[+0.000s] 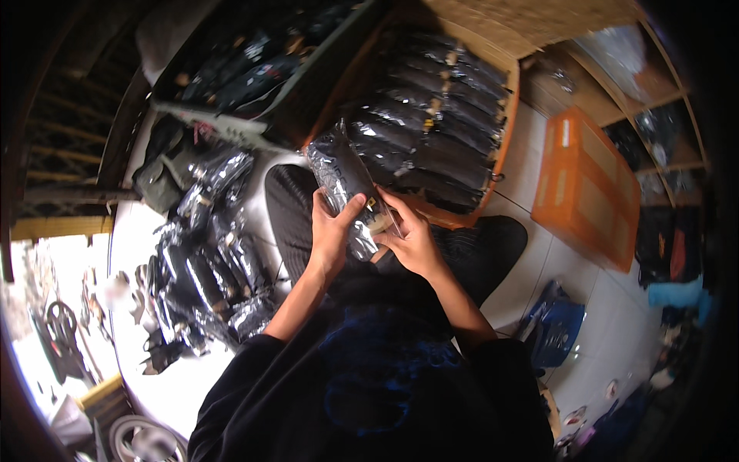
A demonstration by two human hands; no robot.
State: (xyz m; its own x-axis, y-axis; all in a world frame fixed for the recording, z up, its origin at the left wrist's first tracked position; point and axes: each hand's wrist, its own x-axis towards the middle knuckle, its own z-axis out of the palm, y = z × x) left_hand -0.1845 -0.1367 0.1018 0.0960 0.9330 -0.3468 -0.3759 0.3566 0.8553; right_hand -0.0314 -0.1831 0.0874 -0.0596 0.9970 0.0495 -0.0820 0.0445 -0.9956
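Note:
Between my two hands is a dark rolled bundle in a clear plastic sleeve, pale printing along its side. It is held at a slant over my lap, its far end pointing up and left. My left hand grips its left side, thumb lying across the top. My right hand pinches the near right end of the sleeve, by a small yellow mark and a pale patch. Just beyond, an orange-rimmed case holds rows of similar dark wrapped bundles. More plastic-wrapped dark bundles lie heaped on the floor to my left.
A dark green container with dark packages stands at the far left. To the right are an orange box, wooden shelves and a blue object on the white tiled floor. A wheel shows at the lower left.

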